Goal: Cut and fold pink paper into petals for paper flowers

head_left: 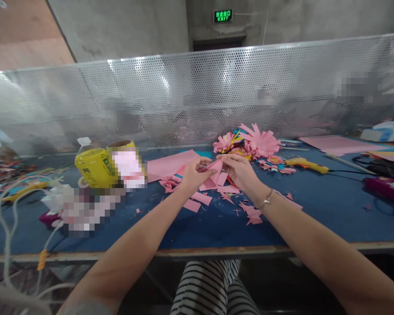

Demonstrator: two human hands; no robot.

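Observation:
A piece of pink paper (214, 171), apparently folded, is held up between my two hands above the blue table. My left hand (196, 175) pinches it from the left, fingers closed on its edge. From the other side my right hand (239, 170) grips its upper right part between thumb and fingers. Cut pink paper scraps (202, 198) lie on the table just below. Behind my hands sits a heap of pink paper flowers (260, 143) with yellow and blue strips among them. A larger pink sheet (170, 164) lies flat to the left.
A yellow glue gun (307, 165) with a black cord lies at the right, near a purple power strip (385, 189). On the left stand a yellow-labelled bottle (93, 166) and a yellow cylinder (123, 144), with white cables (7, 218) nearby. A perforated metal screen (170, 96) borders the back.

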